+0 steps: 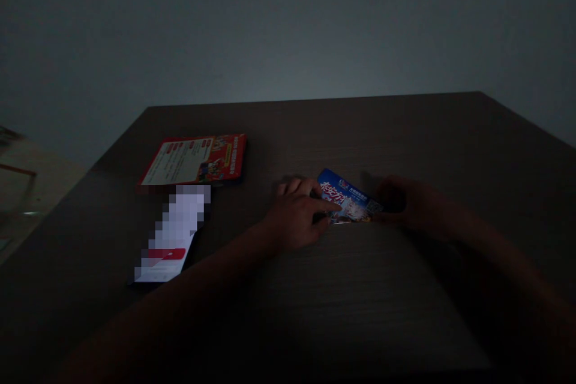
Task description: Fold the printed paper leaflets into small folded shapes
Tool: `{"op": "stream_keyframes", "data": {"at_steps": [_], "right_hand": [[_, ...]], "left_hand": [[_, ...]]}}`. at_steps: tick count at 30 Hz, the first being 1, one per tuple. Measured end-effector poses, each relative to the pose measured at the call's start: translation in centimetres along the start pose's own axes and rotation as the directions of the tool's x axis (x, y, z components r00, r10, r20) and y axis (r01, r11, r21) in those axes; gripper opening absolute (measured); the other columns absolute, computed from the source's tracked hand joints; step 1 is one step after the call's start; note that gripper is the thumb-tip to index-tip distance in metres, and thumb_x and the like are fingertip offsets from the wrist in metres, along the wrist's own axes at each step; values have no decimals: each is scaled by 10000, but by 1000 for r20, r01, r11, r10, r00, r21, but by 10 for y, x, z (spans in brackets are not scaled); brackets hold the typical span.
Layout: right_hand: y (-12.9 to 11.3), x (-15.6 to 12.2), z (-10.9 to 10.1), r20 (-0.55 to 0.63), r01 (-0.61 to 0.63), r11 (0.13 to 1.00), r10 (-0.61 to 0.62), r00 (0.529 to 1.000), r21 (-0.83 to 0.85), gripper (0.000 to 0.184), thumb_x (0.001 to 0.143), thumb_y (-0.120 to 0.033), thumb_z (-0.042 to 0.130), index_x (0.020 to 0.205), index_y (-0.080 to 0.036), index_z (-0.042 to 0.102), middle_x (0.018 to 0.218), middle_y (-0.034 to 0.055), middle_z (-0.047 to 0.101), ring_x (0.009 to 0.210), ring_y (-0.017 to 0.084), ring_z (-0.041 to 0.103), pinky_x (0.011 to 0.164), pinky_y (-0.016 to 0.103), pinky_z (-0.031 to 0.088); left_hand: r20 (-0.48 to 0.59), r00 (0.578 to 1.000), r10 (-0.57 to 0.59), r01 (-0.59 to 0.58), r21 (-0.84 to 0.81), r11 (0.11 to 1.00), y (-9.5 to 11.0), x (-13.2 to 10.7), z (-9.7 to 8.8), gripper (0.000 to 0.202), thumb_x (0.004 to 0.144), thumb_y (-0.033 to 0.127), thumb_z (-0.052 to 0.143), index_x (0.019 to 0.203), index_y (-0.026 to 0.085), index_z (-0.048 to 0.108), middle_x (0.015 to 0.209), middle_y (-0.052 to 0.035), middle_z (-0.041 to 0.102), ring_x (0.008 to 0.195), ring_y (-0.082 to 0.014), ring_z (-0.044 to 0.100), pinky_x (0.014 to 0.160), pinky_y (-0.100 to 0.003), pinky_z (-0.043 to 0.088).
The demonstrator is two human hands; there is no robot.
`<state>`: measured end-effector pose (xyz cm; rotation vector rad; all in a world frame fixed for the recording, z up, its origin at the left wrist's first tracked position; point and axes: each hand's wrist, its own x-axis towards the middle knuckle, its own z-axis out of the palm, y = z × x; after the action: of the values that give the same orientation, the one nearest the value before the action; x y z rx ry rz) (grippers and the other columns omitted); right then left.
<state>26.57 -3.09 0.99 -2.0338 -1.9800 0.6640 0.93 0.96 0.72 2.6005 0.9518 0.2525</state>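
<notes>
"Where's our blue card?"
"On the woodgrain counter below a dim wall, our left hand spread across it."
"Our right hand?"
"At its right end; we can't tell the grip."

On the table, a printed card lies between the person's left hand, reaching over its left part, and the right hand, at its right end. Well to the left lies a smartphone, with a printed pack just behind it. Behind the table stands a wall.
</notes>
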Motion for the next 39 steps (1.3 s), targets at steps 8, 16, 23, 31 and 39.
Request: {"op": "stream_keyframes", "data": {"at_steps": [8, 16, 23, 31, 39], "right_hand": [[14, -2, -7, 28, 54, 998, -55, 998, 34, 343, 647, -339, 699, 952, -222, 595, 780, 24, 689, 651, 204, 639, 531, 305, 486], [15, 3, -6, -39, 112, 986, -108, 993, 126, 254, 728, -266, 600, 974, -205, 590, 891, 47, 688, 772, 230, 652, 668, 351, 519], [7, 2, -3, -198, 152, 981, -126, 972, 121, 258, 778, -241, 545, 1024, -190, 601, 950, 72, 682, 817, 239, 651, 695, 359, 523], [-4, 2, 2, -194, 277, 957, -257, 947, 85, 269, 818, -303, 559, 1071, -224, 608, 1102, 56, 656, 1000, 242, 622, 882, 400, 488], [-4, 5, 4, -195, 284, 957, -267, 944, 60, 268, 808, -331, 579, 1048, -222, 630, 1057, 59, 678, 973, 251, 631, 867, 427, 497]], "left_hand": [[-12, 1000, 28, -28, 18, 999, -4, 0, 2, 321, 845, 381, 543, 1160, 398, 605, 1158, -30, 479, 1078, -240, 408, 895, -417, 294], [-29, 995, 90, -90, 8, 996, -7, 4, 3, 335, 822, 337, 560, 1149, 380, 618, 1181, -30, 498, 1084, -233, 423, 906, -418, 295], [-39, 987, 159, -160, -30, 987, -9, 9, 6, 371, 766, 188, 566, 1088, 347, 660, 1280, -14, 517, 1159, -242, 430, 952, -444, 273], [-159, 977, 139, -140, 8, 990, -12, 11, 6, 327, 759, 104, 521, 974, 275, 698, 1242, -32, 547, 1118, -227, 478, 921, -415, 311], [-118, 983, 140, -122, 150, 981, 19, -2, 3, 271, 917, 282, 410, 1018, 188, 643, 995, -81, 621, 926, -216, 538, 808, -380, 374]]}}
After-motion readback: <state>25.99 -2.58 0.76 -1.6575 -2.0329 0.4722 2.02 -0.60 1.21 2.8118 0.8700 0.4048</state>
